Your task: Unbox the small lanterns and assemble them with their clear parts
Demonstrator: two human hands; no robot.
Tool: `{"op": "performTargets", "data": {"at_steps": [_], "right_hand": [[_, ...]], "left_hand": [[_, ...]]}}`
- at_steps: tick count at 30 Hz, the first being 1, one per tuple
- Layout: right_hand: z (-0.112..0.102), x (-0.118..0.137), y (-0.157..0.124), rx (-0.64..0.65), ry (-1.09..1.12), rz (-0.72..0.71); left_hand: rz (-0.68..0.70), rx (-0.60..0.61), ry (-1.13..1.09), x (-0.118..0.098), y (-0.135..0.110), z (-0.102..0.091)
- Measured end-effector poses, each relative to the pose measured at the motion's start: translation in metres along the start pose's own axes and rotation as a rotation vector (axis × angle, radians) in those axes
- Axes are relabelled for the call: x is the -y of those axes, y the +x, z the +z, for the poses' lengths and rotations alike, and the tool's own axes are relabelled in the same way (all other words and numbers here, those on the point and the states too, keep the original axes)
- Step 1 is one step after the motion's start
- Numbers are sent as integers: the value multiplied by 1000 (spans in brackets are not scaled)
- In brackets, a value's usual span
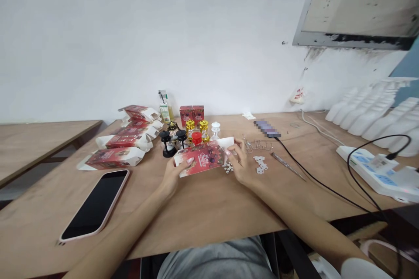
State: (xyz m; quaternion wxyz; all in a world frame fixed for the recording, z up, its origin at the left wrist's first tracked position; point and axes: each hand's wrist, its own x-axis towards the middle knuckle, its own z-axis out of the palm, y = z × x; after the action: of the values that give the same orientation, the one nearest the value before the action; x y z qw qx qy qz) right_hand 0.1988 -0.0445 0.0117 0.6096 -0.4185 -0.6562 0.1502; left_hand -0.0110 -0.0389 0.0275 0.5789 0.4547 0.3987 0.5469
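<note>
Holding a red printed cardboard box [204, 160] between left hand [172, 175] and right hand [241, 161] — apparently not yet closed beside the right; beyond both, two closed red cartons [191, 114]; leftward, several open-flapped red-and-white cartons [113, 157].

On the red box [199, 166] between our left hand [170, 175] and right hand [240, 163], we read "Merry Christmas" in pale script; the rest of its print is too small for us. Beyond our hands, wording on the two upright boxes [192, 114] and bottle label [164, 108] stays unreadable.
</note>
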Motion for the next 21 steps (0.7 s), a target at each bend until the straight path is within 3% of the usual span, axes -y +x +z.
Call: {"op": "performTargets", "data": {"at_steps": [5,9,15,21], "right_hand": [[4,-4,1,83,54,104],[12,-11,-2,71,160,216],[20,-13,-2,127,406,407],[31,-9,-10,40,787,563]], "left_hand": [[30,-14,25,4,3,-4],[102,7,78,7,7,-10],[205,14,250,2,2,-7],[343,23,407,-6,-12,1]]}}
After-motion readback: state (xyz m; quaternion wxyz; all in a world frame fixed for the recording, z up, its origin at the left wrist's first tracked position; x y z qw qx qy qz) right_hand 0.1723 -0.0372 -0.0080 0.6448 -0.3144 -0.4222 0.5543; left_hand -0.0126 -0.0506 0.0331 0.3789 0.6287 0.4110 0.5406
